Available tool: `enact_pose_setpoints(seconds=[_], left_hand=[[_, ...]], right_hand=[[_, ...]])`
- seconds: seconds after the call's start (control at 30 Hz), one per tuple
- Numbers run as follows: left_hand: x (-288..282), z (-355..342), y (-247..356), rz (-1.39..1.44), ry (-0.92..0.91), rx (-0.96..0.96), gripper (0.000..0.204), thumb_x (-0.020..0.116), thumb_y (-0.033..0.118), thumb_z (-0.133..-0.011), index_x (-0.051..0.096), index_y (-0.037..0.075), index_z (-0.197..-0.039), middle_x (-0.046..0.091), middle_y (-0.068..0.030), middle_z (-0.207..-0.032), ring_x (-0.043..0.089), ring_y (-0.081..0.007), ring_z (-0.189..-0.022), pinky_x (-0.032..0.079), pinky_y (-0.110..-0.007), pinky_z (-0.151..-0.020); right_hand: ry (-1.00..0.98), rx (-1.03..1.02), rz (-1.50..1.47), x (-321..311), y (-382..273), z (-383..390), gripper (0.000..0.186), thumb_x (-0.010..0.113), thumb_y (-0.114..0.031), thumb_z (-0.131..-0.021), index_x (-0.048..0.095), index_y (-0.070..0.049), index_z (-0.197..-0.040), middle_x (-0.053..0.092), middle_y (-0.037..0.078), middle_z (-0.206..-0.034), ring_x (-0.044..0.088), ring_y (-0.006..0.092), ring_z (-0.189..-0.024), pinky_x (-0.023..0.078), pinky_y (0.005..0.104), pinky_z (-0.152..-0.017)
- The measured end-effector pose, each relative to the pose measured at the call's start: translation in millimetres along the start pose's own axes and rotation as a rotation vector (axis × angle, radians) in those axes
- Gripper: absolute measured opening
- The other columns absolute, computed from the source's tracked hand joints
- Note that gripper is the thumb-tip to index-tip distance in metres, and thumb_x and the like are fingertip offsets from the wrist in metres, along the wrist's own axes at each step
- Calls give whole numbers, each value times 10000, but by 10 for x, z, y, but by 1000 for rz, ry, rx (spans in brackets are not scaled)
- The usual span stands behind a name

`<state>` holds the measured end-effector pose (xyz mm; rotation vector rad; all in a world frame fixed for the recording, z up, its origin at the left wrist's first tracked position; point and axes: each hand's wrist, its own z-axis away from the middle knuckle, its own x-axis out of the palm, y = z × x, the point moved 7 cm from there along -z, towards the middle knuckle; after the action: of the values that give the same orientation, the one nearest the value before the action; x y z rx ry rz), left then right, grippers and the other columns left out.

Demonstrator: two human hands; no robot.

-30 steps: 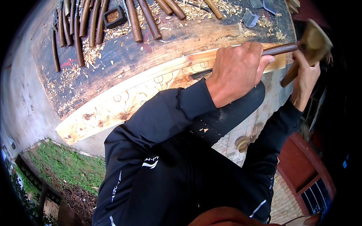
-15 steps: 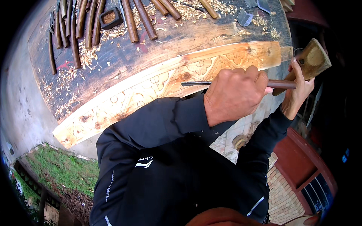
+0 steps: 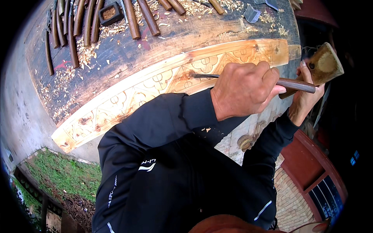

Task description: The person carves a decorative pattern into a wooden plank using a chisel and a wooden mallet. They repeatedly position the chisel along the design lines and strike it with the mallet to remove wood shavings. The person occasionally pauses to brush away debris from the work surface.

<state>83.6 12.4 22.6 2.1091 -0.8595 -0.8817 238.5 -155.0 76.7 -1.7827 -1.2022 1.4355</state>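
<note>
A long pale wooden board point(image 3: 155, 83) with carved floral and triangular outlines lies along the near side of the workbench. My left hand point(image 3: 246, 91) is closed around a wood chisel point(image 3: 297, 84) with a brown handle. The chisel slants over the board, its metal end by a dark knot; whether the edge touches the wood I cannot tell. Past the board's right end, my right hand point(image 3: 307, 95) grips a wooden mallet point(image 3: 327, 64) with a worn, pale striking face. The chisel's butt crosses in front of the right hand and the mallet's handle.
Several brown-handled carving tools point(image 3: 74, 46) lie at the far left and middle of the workbench point(image 3: 105, 83). Among them stands a small dark square box point(image 3: 110, 14). Wood shavings point(image 3: 87, 58) are scattered about. Grey metal pieces point(image 3: 252, 14) sit at the far right.
The chisel has tilted, its metal end shifting away from me and its butt nearer. My left hand has rolled slightly with it. The mallet has barely moved. Several chips now show on my dark clothing.
</note>
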Motion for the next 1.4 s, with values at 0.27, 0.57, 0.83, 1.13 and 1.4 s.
enact_pose_setpoints(seconds=[0.27,0.57,0.83,1.13,1.4], left_hand=[[-2,10,-26,13,24,-14,332,813,318,-835,675,59,-990,603,-48,-766,639,-208,-584,471,-332,-482],[-336,95,63,215,176,88,343,786,400,-862,634,93,-862,543,-34,-667,585,-218,-531,429,-327,-473],[-552,200,64,410,178,150,411,711,464,-933,604,78,-843,544,-46,-677,565,-224,-522,413,-327,-462],[-633,251,61,448,182,128,395,711,475,-896,541,123,-835,517,-33,-697,589,-251,-576,442,-369,-486],[-660,235,27,447,196,123,420,685,485,-933,555,101,-822,544,-41,-687,597,-259,-562,441,-365,-478]], right_hand=[[-12,12,33,-54,90,-1,345,824,-40,-834,663,57,-1123,710,103,-932,647,150,-727,520,268,-669],[55,-210,42,-184,-414,275,342,728,26,-898,626,68,-1221,715,146,-1047,673,177,-829,548,315,-760],[221,-763,-306,-652,-1414,913,485,657,-66,-931,455,23,-1363,660,189,-1123,664,228,-831,566,347,-748],[319,-1014,761,-546,-1734,1145,610,812,-25,-843,492,55,-1357,715,161,-1044,726,223,-912,647,359,-797],[115,-944,832,-306,-1590,1106,675,853,-45,-789,531,66,-1372,702,136,-1063,690,240,-938,597,385,-860]])
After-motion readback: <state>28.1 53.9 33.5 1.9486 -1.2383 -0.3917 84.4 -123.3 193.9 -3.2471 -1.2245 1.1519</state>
